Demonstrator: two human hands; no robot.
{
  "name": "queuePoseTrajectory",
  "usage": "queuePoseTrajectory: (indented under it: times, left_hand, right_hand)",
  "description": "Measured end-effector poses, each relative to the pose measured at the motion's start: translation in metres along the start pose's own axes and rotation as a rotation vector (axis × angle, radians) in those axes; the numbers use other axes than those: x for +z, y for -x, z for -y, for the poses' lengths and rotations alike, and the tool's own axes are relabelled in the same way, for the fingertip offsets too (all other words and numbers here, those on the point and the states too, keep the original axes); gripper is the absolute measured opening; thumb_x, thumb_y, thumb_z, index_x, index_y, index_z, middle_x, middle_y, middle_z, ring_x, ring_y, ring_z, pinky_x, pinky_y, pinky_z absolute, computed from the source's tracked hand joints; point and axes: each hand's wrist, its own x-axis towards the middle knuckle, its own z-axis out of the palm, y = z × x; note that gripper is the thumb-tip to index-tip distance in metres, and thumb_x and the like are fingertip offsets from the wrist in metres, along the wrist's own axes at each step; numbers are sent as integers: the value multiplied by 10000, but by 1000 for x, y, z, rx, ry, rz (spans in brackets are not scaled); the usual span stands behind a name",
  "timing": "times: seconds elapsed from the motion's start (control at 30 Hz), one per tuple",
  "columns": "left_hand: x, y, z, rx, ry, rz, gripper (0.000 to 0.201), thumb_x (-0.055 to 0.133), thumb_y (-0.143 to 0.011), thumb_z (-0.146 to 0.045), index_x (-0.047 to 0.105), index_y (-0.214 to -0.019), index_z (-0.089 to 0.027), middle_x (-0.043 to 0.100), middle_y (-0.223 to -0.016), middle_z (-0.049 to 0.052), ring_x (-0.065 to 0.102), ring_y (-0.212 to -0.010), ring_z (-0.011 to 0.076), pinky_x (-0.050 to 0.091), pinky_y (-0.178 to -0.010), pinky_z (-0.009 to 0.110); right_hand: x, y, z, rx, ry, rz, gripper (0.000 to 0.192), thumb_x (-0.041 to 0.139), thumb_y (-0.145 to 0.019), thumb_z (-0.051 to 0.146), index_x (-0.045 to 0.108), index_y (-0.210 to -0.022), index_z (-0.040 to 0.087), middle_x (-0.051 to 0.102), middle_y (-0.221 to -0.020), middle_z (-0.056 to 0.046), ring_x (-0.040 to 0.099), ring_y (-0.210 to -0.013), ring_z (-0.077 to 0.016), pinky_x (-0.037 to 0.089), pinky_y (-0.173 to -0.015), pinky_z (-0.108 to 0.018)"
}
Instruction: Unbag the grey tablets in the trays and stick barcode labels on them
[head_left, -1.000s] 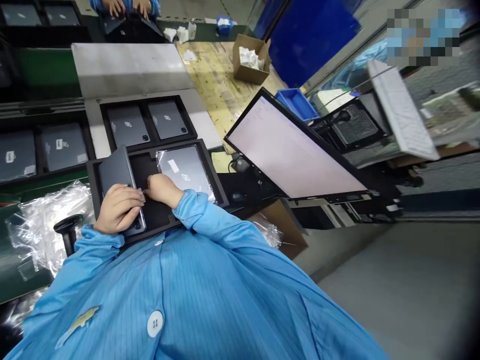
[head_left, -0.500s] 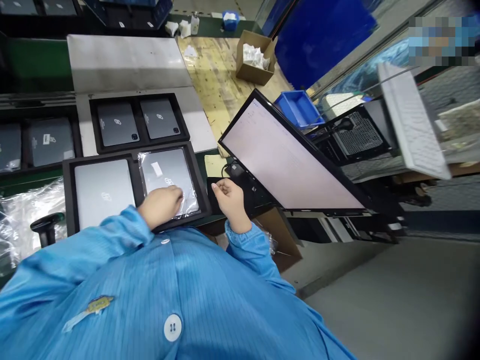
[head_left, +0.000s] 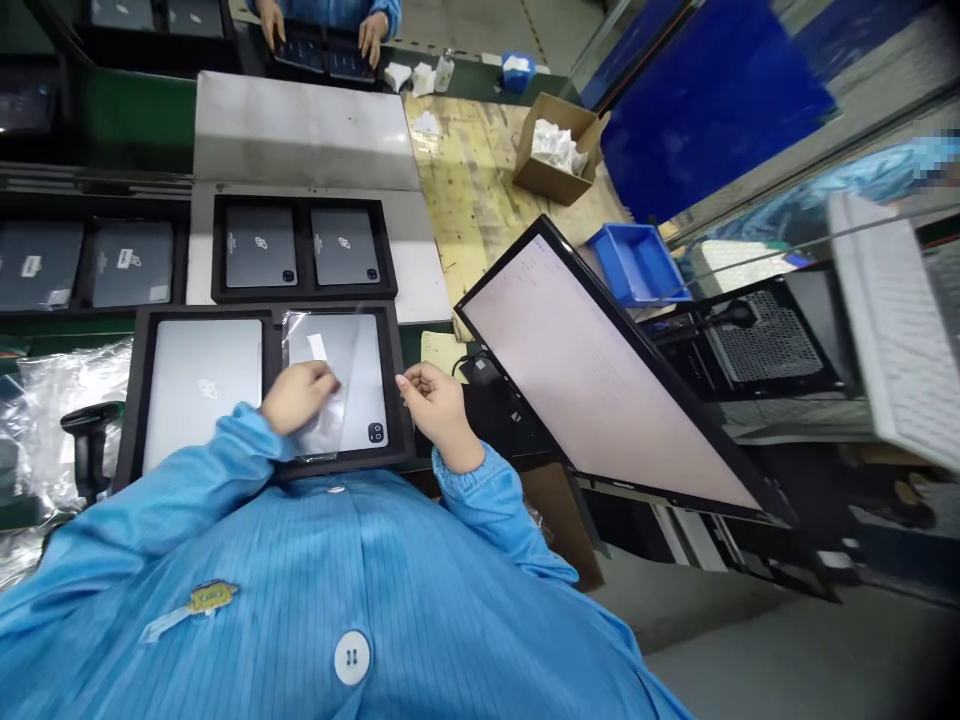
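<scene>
A green conveyor belt [head_left: 112,125] ran across the top left, w/ a grey metal plate [head_left: 300,130] laid over it at 12 o'clock. A worn wooden bench top [head_left: 469,190] sat just right of that, carrying a cardboard box [head_left: 555,150] at 1 o'clock. A blue panel [head_left: 712,95] stood at 2 o'clock. Grey concrete floor [head_left: 787,650] filled the 4–5 o'clock area. Lighting was even, overhead.
</scene>
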Motion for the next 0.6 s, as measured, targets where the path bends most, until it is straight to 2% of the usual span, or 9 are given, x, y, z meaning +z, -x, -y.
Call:
queuePoseTrajectory:
  times: [0.07,0.13,0.27,0.43,0.53,0.6]
  left_hand:
    - [-20,14,6,-141,134,-100,368,655,-887,-499,734,-915,-140,749,-948,144,727,-904,254,610,-731,333]
    - [-37,30,12,-255,288,-221,345,693,-786,-484,716,-819,-142,761,-988,160,739,-940,281,621,-702,326]
    - [-55,56,15,-295,393,-367,295,718,-696,-437,625,-720,-157,759,-1063,151,743,-958,275,632,-680,307]
    - [-64,63,16,-287,370,-359,279,699,-681,-420,606,-710,-158,758,-1092,137,736,-980,257,642,-693,285]
    - [-67,61,19,-294,389,-345,290,698,-657,-434,608,-694,-161,761,-1085,130,734,-970,249,645,-689,275]
    - [-69,61,21,-291,409,-346,297,695,-652,-444,606,-697,-164,761,-1089,132,735,-972,255,648,-676,278]
  right_hand:
    - [8,-12,3,-17,-38,73,174,623,-918,343,609,-812,206,624,-665,15,616,-602,-138,492,-624,-248]
    - [20,-25,6,-29,-58,155,102,642,-916,274,643,-854,194,670,-719,5,659,-650,-139,519,-669,-248]
    - [57,-54,14,4,-7,293,25,692,-907,210,689,-904,185,731,-838,-19,705,-727,-141,550,-732,-250]
    - [100,-78,18,73,46,327,82,695,-945,252,705,-909,179,734,-779,-17,713,-692,-153,532,-673,-247]
    - [114,-84,19,147,23,309,113,689,-961,282,693,-908,182,727,-738,-5,710,-640,-144,504,-615,-228]
    - [120,-87,21,187,20,291,217,716,-946,381,680,-867,183,713,-705,-7,692,-590,-147,475,-559,-226]
